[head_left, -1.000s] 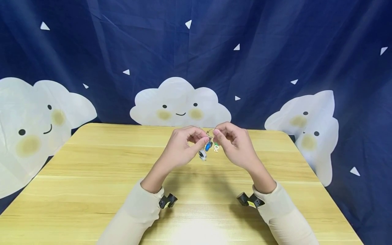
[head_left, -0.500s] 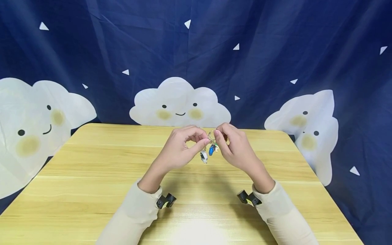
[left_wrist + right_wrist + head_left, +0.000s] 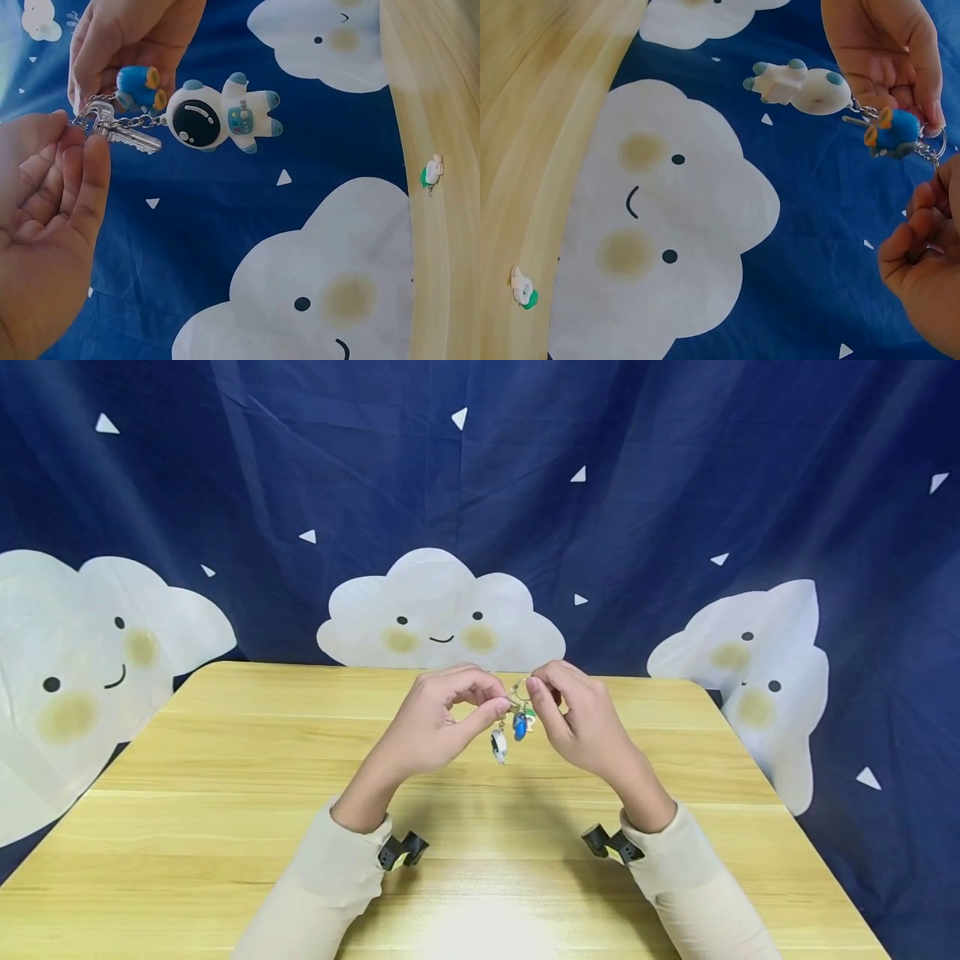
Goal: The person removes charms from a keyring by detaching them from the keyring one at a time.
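Both hands hold a metal key ring (image 3: 943, 144) together above the table. My left hand (image 3: 442, 722) pinches at the ring near the key (image 3: 135, 138); exactly which part its fingertips grip is hidden. Thumb and forefinger of my right hand (image 3: 581, 718) pinch the ring's other side. Below the left fingertips, a white astronaut charm (image 3: 225, 116) with a black visor hangs on a short chain. Beside it dangles a blue charm (image 3: 897, 133) with orange ends, between the hands. A small white-and-green charm (image 3: 432, 172) lies on the table beyond them.
The light wood table (image 3: 262, 793) stretches under both forearms. A dark blue curtain (image 3: 637, 527) with white smiling clouds hangs behind its far edge. Each wrist carries a small black camera (image 3: 403, 850).
The blue charm has swung right and slightly down, partly covering the white-and-green charm in the head view. The astronaut has turned and dropped a little. Both hands keep their pinch, shifting only slightly.
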Tool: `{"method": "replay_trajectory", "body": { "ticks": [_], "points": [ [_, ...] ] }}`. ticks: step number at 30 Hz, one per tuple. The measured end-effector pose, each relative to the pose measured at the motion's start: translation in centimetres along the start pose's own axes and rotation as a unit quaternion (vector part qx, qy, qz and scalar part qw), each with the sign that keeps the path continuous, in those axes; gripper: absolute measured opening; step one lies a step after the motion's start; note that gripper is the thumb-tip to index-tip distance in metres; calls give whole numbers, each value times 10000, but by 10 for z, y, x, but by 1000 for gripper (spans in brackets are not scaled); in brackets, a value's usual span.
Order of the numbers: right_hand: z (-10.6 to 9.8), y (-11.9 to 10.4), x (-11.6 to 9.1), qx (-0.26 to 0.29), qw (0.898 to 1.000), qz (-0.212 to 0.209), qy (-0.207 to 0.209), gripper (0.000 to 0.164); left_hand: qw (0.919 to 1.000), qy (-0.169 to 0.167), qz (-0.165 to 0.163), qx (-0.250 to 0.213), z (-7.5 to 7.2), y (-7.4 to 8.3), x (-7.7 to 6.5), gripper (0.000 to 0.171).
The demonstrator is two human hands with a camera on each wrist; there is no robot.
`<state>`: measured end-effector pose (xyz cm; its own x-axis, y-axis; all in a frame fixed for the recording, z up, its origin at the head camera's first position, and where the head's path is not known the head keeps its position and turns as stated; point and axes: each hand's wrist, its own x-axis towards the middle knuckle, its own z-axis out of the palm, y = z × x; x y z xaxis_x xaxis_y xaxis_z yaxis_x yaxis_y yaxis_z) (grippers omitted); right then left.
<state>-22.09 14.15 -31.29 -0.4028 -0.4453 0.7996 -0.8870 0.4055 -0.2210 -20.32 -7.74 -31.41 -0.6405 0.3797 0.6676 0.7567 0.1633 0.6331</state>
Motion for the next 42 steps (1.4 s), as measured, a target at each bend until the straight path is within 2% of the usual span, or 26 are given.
{"method": "replay_trajectory", "body": {
  "ticks": [3, 6, 9, 12, 15, 19, 24, 27, 32, 38, 42],
  "points": [
    [0, 0, 0, 32, 10000, 13, -9, 35, 9999, 40, -75, -136, 0, -1, 0, 4],
    [-1, 0, 0, -11, 10000, -79, -60, 34, 9998, 160, -112, -50, 0, -2, 0, 4],
    [-1, 1, 0, -88, 9996, -194, -161, 28, 9986, 355, -81, 394, 2, -4, 0, 4],
    [0, 0, -1, -131, 9993, -225, -282, 21, 9929, 501, 71, 1081, 4, -4, 1, 5],
    [1, -1, -1, -172, 9990, -245, -341, 17, 9821, 538, 306, 1782, 7, -4, 1, 7],
    [3, 0, -1, -260, 9986, -303, -344, 21, 9628, 513, 693, 2562, 11, -5, 0, 8],
    [4, 0, -2, -462, 9973, -379, -416, 22, 9346, 526, 1112, 3337, 12, -5, -1, 11],
    [5, -1, -1, -583, 9964, -472, -395, 19, 9240, 541, 1248, 3574, 12, -4, -1, 13],
    [6, -2, 0, -686, 9953, -640, -253, 21, 9222, 557, 1305, 3597, 11, -4, -1, 14],
    [7, -3, 0, -737, 9949, -656, -199, 22, 9210, 532, 1337, 3620, 10, -3, -1, 15],
    [6, -3, 0, -724, 9951, -658, -142, 21, 9230, 545, 1318, 3573, 9, -3, -1, 18]
  ]
}}
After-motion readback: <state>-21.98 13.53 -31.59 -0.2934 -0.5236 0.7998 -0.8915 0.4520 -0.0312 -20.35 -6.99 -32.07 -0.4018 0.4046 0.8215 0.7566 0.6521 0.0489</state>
